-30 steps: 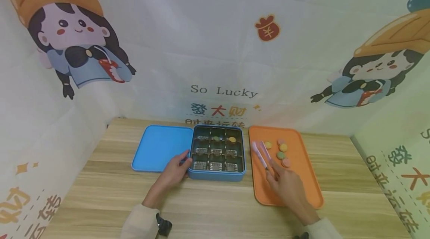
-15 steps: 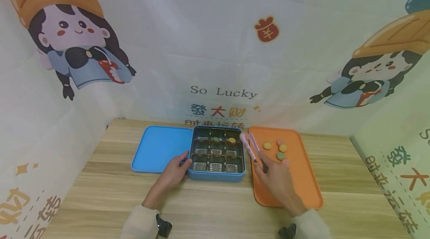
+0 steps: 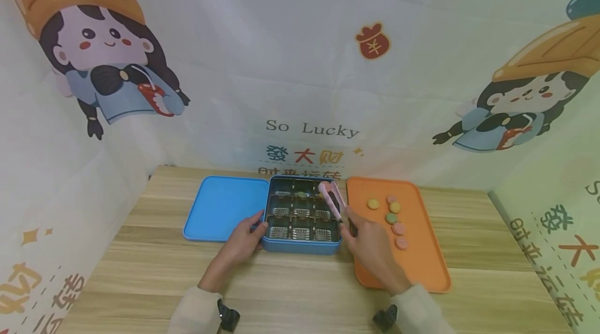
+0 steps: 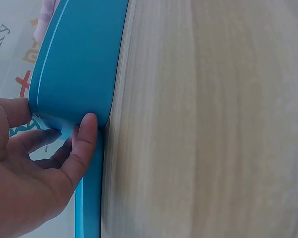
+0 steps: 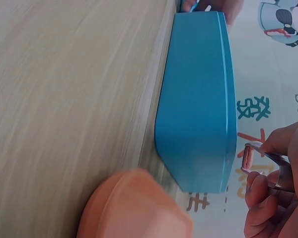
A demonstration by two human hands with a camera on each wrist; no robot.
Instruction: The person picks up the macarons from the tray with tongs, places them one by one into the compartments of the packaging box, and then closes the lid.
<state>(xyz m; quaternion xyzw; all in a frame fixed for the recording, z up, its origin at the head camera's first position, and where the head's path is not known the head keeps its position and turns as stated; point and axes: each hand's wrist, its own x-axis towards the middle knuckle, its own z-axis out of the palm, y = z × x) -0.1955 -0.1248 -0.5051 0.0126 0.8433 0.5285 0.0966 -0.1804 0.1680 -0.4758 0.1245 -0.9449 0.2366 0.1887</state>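
My left hand (image 3: 244,237) holds the near left corner of a blue box (image 3: 302,247), thumb at the rim and fingers against the wall (image 4: 79,64). Compartments divide the inside; a green macaron (image 3: 302,195) sits in the back middle one. My right hand (image 3: 372,243) grips pink tongs (image 3: 334,203) over the back right compartment, partly hiding a yellow macaron there. Between the tong tips is a pink macaron (image 5: 247,157), seen edge-on in the right wrist view, above the box rim.
To the right lies an orange tray (image 3: 422,266) bearing several loose macarons: yellow (image 3: 372,203), green (image 3: 391,218) and pink (image 3: 401,243) among them. A blue lid (image 3: 225,209) lies flat against the box's left side. A printed cloth (image 3: 300,63) hangs behind the wooden table (image 3: 290,292).
My right hand has carried the tongs leftward from over the tray to above the box's back right compartment. The left hand and the box stay in place.
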